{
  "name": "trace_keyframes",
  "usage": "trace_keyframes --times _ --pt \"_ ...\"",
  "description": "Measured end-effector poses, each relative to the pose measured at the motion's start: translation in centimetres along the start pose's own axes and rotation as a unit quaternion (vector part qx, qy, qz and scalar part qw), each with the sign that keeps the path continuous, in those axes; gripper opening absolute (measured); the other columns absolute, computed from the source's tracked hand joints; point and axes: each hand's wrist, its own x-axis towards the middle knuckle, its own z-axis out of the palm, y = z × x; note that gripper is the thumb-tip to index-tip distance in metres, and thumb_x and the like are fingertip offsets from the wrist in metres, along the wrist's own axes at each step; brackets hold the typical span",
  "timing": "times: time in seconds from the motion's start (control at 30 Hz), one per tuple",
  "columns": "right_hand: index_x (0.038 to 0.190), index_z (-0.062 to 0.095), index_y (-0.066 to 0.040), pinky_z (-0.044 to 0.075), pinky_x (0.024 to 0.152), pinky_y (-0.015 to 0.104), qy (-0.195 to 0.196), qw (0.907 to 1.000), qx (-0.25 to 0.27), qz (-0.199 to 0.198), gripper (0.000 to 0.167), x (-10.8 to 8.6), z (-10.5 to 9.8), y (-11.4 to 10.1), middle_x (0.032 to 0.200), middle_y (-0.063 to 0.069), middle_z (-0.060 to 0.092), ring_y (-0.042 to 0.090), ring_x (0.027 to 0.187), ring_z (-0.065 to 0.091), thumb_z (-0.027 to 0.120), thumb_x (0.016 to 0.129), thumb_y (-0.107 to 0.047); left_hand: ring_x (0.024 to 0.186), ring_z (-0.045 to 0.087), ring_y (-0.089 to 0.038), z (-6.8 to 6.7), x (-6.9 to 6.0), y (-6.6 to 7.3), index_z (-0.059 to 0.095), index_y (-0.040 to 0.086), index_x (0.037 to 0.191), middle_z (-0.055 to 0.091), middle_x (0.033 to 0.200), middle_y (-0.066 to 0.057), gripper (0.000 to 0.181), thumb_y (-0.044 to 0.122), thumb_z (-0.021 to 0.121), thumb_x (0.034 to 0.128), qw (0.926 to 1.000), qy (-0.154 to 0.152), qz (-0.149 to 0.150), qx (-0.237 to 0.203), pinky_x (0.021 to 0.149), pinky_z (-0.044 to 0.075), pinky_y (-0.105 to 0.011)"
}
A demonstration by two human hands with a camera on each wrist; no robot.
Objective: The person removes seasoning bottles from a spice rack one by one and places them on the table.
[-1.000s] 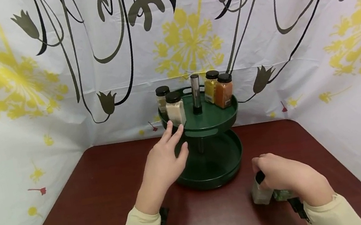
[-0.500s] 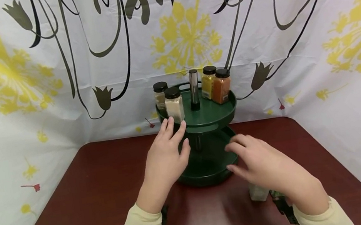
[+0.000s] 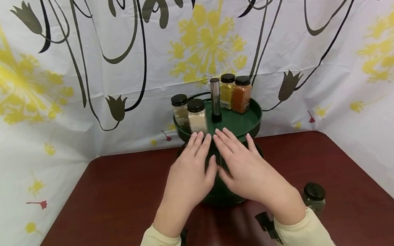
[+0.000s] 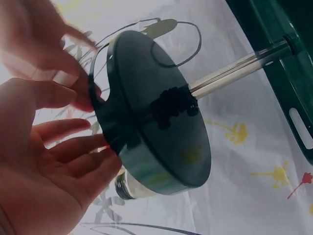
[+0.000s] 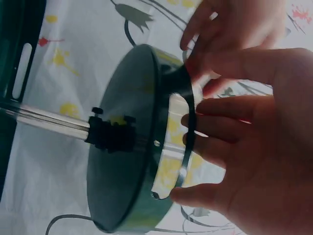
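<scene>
A green two-tier rack has an upper tray (image 3: 240, 123) around a metal post (image 3: 216, 99). My left hand (image 3: 189, 179) touches the upper tray's front rim, fingers extended. Beside it, my right hand (image 3: 248, 170) has its fingers spread at the same rim, by the handle slot seen in the right wrist view. Neither hand holds anything. Just beyond the left fingertips stands a cream spice jar (image 3: 197, 121), next to a greyish-brown spice jar (image 3: 181, 114). Toward the back right of the tray are a yellow spice jar (image 3: 227, 93) and an orange spice jar (image 3: 242, 98).
Both hands largely cover the lower tray (image 3: 223, 199) in the head view. A dark-lidded spice jar (image 3: 314, 198) stands on the brown table (image 3: 119, 219), partly behind the right forearm. A patterned cloth (image 3: 136, 123) encloses the table's back and sides.
My right hand has let go of a jar on the table and moved left and up to the upper tray's rim. My left hand stays at the rim.
</scene>
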Motion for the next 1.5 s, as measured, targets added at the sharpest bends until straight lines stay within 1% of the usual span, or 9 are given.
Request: trace_keyframes --times 0.17,0.5,0.6,0.73,0.9,1.1,1.27,1.4,1.5 --pt "0.167 0.033 -0.003 0.019 0.127 0.075 -0.020 0.9991 0.027 0.026 0.078 -0.1 -0.6 0.3 0.177 0.013 0.028 0.034 0.167 0.019 0.071 0.103 -0.026 0.143 0.061 -0.027 -1.0 0.5 -0.9 0.064 0.007 0.148 0.064 0.152 -0.013 0.045 0.022 0.066 0.1052 0.9974 0.053 -0.002 -0.049 0.107 0.059 -0.047" --pt "0.168 0.027 -0.002 0.004 0.128 0.077 -0.051 0.9914 0.057 0.107 0.079 -0.5 -1.9 1.2 0.180 0.015 0.016 0.035 0.169 0.007 0.066 0.106 -0.031 0.144 0.060 -0.034 -0.8 0.3 -3.7 0.066 -0.001 0.141 0.063 0.151 -0.021 0.042 0.015 0.068 0.1020 0.9864 0.159 -0.041 -0.012 0.095 0.064 -0.051" --pt "0.169 0.022 -0.002 0.002 0.127 0.079 -0.061 0.9894 0.058 0.119 0.082 -0.6 -2.3 2.0 0.180 0.015 0.012 0.034 0.169 0.004 0.064 0.107 -0.034 0.149 0.055 -0.034 -0.8 0.3 -3.8 0.060 -0.001 0.148 0.054 0.160 -0.021 0.050 0.016 0.067 0.1024 0.9870 0.143 -0.068 -0.026 0.090 0.065 -0.051" --pt "0.171 0.015 -0.002 0.000 0.126 0.080 -0.067 0.9872 0.066 0.129 0.083 -0.4 -2.4 3.6 0.181 0.016 0.006 0.034 0.169 0.000 0.059 0.109 -0.035 0.160 0.040 -0.031 -0.8 0.3 -3.6 0.047 0.003 0.159 0.041 0.171 -0.014 0.060 0.021 0.064 0.1047 0.9907 0.064 -0.112 -0.043 0.088 0.064 -0.051" --pt "0.170 0.008 0.001 0.001 0.127 0.078 -0.063 0.9858 0.080 0.133 0.074 -0.3 -2.1 5.8 0.181 0.017 -0.001 0.036 0.169 -0.004 0.047 0.110 -0.019 0.164 0.031 -0.028 -0.1 0.4 -3.4 0.041 0.005 0.164 0.033 0.176 -0.010 0.064 0.023 0.063 0.1063 0.9928 -0.002 -0.112 -0.042 0.092 0.063 -0.050" --pt "0.171 0.003 0.000 0.003 0.127 0.078 -0.067 0.9833 0.092 0.142 0.073 -0.1 -1.9 7.0 0.181 0.016 -0.007 0.036 0.169 -0.007 0.036 0.105 -0.007 0.157 0.043 -0.030 1.0 0.3 -3.3 0.044 0.002 0.161 0.040 0.171 -0.014 0.064 0.022 0.066 0.1046 0.9973 0.014 -0.071 -0.004 0.117 0.051 -0.048" --pt "0.171 0.006 -0.002 0.004 0.128 0.076 -0.068 0.9843 0.084 0.140 0.073 0.3 -2.2 6.1 0.181 0.017 -0.006 0.037 0.169 -0.005 0.032 0.103 -0.002 0.153 0.050 -0.032 1.1 0.2 -3.6 0.047 -0.002 0.158 0.046 0.167 -0.019 0.063 0.019 0.068 0.1027 0.9976 0.042 -0.053 0.018 0.117 0.051 -0.048" --pt "0.171 0.020 -0.004 0.013 0.129 0.073 -0.014 0.9892 0.092 0.113 0.065 0.2 -2.7 4.8 0.180 0.019 0.010 0.039 0.168 0.011 0.038 0.108 -0.006 0.153 0.050 -0.030 1.0 0.4 -3.7 0.046 -0.002 0.158 0.046 0.167 -0.018 0.064 0.017 0.070 0.1018 0.9969 0.048 -0.060 0.016 0.116 0.052 -0.047" --pt "0.166 0.033 -0.002 0.032 0.125 0.068 0.046 0.9923 0.091 0.069 0.061 0.2 -3.5 3.8 0.176 0.022 0.024 0.042 0.163 0.027 0.050 0.107 -0.004 0.155 0.048 -0.029 1.4 0.3 -3.4 0.046 -0.002 0.158 0.044 0.168 -0.018 0.064 0.019 0.069 0.1027 0.9976 0.034 -0.058 0.017 0.117 0.051 -0.046"
